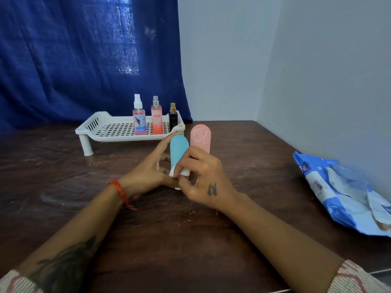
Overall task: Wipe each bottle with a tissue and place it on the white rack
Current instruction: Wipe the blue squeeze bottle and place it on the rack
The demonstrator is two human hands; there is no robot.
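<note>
A turquoise bottle point(178, 151) stands upright on the dark table in front of me. My left hand point(148, 173) holds it from the left, fingers reaching up along its side. My right hand point(201, 176) pinches a small white tissue point(182, 172) against the bottle's lower part. Just behind it, a pink bottle point(200, 137) stands on the table. The white rack point(105, 129) sits further back and carries three spray bottles at its right end: a pink one with a white nozzle point(139, 120), an orange one point(157, 120) and a small dark one point(173, 119).
A blue and white tissue pack point(342, 197) lies at the table's right side near the grey wall. A blue curtain point(84, 60) hangs behind the rack. The rack's left half holds nothing.
</note>
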